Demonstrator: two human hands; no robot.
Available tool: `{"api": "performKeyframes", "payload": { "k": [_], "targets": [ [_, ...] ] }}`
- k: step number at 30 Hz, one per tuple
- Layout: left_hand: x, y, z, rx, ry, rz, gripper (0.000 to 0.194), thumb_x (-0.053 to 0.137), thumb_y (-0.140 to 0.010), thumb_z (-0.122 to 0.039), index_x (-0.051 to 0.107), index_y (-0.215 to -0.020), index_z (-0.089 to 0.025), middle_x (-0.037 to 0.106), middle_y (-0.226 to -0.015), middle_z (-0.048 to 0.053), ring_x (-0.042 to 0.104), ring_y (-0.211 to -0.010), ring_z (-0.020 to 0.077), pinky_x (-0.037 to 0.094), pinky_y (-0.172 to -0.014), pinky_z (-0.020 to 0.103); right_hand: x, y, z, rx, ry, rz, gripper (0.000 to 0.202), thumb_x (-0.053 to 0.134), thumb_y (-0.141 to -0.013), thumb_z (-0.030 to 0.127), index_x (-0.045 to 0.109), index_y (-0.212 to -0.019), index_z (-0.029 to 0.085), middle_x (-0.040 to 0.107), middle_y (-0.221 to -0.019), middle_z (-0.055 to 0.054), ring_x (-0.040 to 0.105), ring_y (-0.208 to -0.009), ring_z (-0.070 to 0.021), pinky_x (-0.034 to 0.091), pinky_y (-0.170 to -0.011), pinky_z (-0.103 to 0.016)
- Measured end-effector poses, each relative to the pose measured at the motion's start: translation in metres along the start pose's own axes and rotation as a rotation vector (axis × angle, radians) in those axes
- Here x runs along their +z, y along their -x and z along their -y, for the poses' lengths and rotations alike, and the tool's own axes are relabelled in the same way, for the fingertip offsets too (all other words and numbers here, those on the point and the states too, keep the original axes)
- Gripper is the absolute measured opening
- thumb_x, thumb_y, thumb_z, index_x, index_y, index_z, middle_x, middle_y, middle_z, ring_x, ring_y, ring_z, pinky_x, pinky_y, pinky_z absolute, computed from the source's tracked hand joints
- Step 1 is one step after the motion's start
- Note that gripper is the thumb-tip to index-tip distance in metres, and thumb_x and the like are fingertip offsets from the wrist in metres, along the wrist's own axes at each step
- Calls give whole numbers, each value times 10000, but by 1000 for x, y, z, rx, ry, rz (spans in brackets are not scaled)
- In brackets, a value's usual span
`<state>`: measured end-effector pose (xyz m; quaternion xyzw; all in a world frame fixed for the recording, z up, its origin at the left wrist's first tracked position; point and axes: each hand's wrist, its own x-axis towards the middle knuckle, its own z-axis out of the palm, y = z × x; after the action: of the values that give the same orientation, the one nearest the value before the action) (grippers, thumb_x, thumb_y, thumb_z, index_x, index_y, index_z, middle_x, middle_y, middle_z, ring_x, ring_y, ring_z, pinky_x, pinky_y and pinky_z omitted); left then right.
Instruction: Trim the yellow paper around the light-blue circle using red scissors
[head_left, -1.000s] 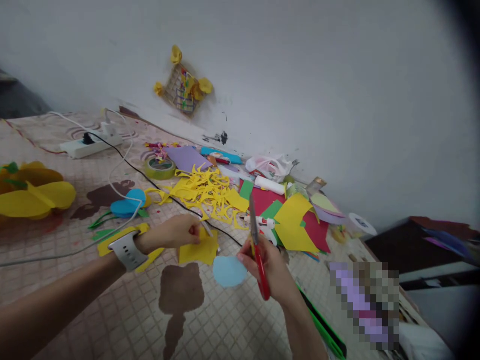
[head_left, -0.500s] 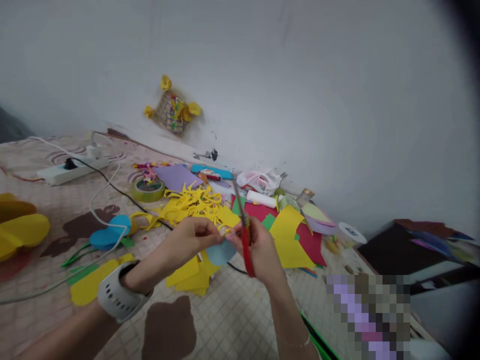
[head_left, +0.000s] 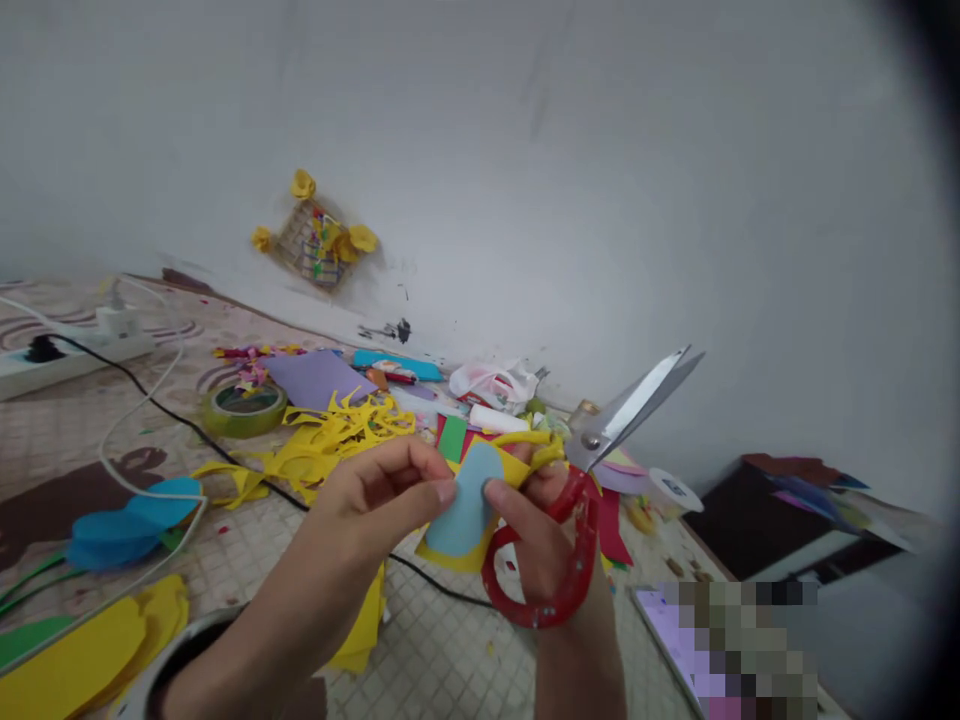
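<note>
Blue paper (head_left: 466, 505) overlies hand-held yellow paper (head_left: 513, 468).

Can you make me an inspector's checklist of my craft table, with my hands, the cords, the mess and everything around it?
Surface: checked tabletop, brown patch at left.
Work in hand: light blue paper over yellow paper.
Clutter: yellow scraps, tape roll, purple sheet.
Left hand: pinches the papers.
Right hand: holds papers and scissors, blades parted.
Cables: black cable passes beneath hands; white cord crosses blue shapes.
Surroundings: wall with flowered decoration.
Spills: nothing seen wet.
</note>
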<state>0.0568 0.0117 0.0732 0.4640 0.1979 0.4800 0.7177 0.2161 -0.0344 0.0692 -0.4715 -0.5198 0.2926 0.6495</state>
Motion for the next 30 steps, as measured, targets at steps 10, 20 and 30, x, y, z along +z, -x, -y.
{"api": "performKeyframes", "payload": {
  "k": [10, 20, 30],
  "targets": [
    [-22, -13, 12, -262, 158, 362, 299, 951, -695, -420, 757, -773, -207, 685, -699, -14, 609, -684, 137, 485, -658, 211, -7, 2, 10, 168, -69, 172, 170, 816, -747, 273, 653, -768, 227, 627, -657, 14, 584, -575, -143, 509, -505, -227],
    [-23, -18, 5, -151, -42, 336, 375, 971, -687, -454, 708, -667, -189, 629, -604, -47, 516, -553, 81, 421, -525, 159, -20, 2, 8, 93, -25, 204, 173, 827, -807, 269, 656, -837, 258, 625, -690, 23, 605, -609, -169, 565, -530, -267],
    [-17, -14, -1, -60, -218, 183, 213, 854, -803, -243, 728, -637, -201, 654, -574, -42, 559, -556, 85, 421, -527, 164, -12, -3, 9, 54, 69, 5, 234, 815, -745, 281, 619, -869, 252, 500, -601, 80, 472, -521, -134, 440, -447, -251]
  ]
}}
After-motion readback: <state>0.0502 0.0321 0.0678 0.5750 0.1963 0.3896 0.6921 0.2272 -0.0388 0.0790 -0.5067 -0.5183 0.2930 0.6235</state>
